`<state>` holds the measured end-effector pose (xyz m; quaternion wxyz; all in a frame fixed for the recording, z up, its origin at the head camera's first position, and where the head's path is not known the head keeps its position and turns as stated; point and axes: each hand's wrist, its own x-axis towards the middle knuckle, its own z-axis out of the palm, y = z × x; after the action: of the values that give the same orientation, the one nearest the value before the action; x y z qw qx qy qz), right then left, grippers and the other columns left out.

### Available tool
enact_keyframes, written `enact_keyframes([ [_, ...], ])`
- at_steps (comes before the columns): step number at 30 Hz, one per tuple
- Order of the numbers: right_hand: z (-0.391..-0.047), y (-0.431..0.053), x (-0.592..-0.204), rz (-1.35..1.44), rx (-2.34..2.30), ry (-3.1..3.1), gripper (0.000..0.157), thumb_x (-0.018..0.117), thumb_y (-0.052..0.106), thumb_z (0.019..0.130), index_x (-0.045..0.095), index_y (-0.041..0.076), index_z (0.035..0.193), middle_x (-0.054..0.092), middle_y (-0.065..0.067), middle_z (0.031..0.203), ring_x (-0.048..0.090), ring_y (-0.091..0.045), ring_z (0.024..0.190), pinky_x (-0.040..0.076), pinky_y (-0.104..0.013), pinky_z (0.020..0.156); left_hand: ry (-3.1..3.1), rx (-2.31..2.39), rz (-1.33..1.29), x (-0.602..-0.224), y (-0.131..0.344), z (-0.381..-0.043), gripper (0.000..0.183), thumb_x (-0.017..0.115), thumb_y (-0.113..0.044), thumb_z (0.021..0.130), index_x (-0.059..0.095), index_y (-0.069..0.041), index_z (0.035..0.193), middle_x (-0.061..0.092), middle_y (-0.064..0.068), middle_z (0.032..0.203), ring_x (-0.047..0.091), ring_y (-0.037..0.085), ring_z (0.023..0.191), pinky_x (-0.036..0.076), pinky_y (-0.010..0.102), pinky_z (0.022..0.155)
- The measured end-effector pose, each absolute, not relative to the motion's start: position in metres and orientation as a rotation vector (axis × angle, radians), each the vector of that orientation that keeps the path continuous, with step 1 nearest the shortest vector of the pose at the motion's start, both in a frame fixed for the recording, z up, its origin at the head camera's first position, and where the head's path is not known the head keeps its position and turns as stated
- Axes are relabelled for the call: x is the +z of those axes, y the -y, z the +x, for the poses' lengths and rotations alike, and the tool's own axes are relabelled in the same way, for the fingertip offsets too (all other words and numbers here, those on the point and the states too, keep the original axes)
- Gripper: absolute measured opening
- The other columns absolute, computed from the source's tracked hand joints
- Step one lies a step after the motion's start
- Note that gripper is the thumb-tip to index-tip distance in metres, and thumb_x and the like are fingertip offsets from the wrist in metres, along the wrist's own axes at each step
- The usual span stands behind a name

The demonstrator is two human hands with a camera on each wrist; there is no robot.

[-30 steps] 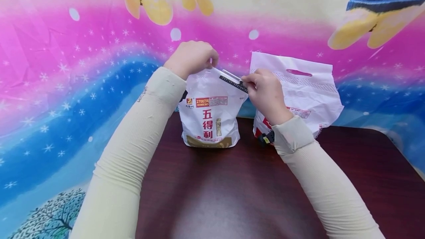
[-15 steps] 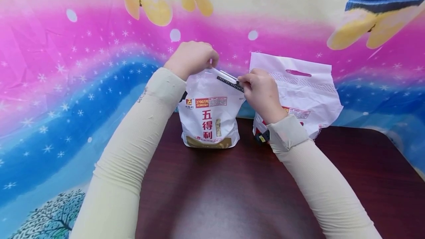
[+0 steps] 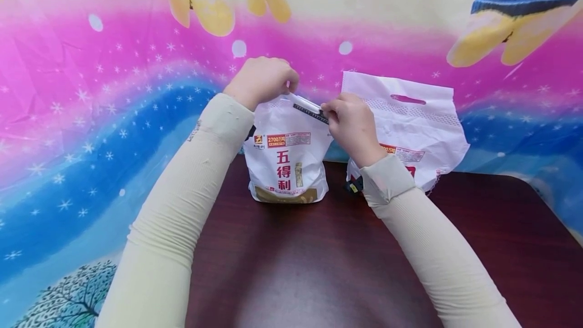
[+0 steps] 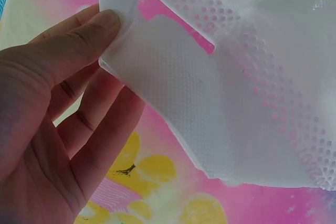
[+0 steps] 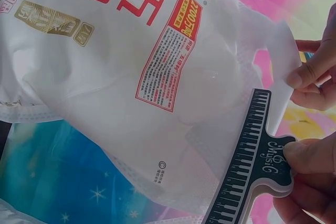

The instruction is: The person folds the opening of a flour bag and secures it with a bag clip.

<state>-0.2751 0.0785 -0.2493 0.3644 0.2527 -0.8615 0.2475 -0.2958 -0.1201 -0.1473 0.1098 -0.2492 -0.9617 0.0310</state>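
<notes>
While the right hand point(image 3: 354, 123) has its grip pinched on the handle of a black clip point(image 5: 247, 158), thumb just beside the lettering, the left hand point(image 3: 261, 81) grasps the top edge of a white bag point(image 3: 264, 171) between thumb and fingers, beside the handle slot. The clip, patterned with piano keys, slants along the bag's upper right side; whether it bites the material cannot be told. The bag stands upright on the dark tabletop point(image 3: 319, 257), red characters facing the person. Near it, partly behind the right wrist, is a second bag point(image 3: 410, 125), its slot showing. Behind both hangs a pink and blue cloth point(image 3: 150, 100) with snowflakes.
</notes>
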Motion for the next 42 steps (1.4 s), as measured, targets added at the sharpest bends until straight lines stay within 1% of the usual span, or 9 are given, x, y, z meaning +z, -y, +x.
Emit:
enact_keyframes([
  [4,-0.275,-0.077,-0.249,0.649,0.63,2.21,0.014,0.068,0.005,0.096,0.077,-0.006,0.095,0.061,-0.016,0.078,0.055,-0.032,0.073,0.047,-0.043,0.065,2.819,0.092,-0.735,-0.147,0.12,-0.295,0.015,0.068,-0.014,0.097,0.075,-0.016,0.11,0.069,0.004,0.113,0.059,0.022,0.102,0.051,0.042,0.092],
  [9,-0.275,-0.074,-0.248,0.659,0.641,2.198,0.012,0.067,0.0,0.093,0.077,-0.006,0.097,0.064,-0.016,0.081,0.058,-0.033,0.076,0.049,-0.044,0.068,2.821,0.096,-0.738,-0.148,0.12,-0.295,0.016,0.068,-0.014,0.097,0.075,-0.015,0.111,0.069,0.004,0.114,0.059,0.022,0.101,0.052,0.042,0.092],
  [15,-0.275,-0.072,-0.247,0.663,0.653,2.202,0.014,0.064,-0.003,0.092,0.077,-0.005,0.099,0.066,-0.016,0.085,0.06,-0.032,0.078,0.051,-0.042,0.069,2.816,0.095,-0.746,-0.148,0.121,-0.295,0.016,0.068,-0.013,0.097,0.075,-0.015,0.111,0.069,0.006,0.113,0.06,0.023,0.101,0.052,0.043,0.092],
  [29,-0.276,-0.067,-0.247,0.662,0.626,2.22,0.014,0.067,-0.002,0.092,0.077,-0.004,0.101,0.067,-0.016,0.087,0.06,-0.032,0.08,0.051,-0.041,0.071,2.821,0.098,-0.749,-0.149,0.122,-0.296,0.015,0.067,-0.013,0.097,0.075,-0.015,0.11,0.069,0.006,0.113,0.06,0.023,0.101,0.052,0.043,0.092],
  [42,-0.275,-0.069,-0.246,0.666,0.602,2.229,0.014,0.067,0.0,0.093,0.077,-0.003,0.102,0.066,-0.017,0.087,0.06,-0.032,0.079,0.051,-0.044,0.071,2.811,0.1,-0.753,-0.15,0.122,-0.297,0.016,0.067,-0.011,0.097,0.075,-0.015,0.11,0.069,0.006,0.112,0.06,0.023,0.101,0.052,0.043,0.091],
])
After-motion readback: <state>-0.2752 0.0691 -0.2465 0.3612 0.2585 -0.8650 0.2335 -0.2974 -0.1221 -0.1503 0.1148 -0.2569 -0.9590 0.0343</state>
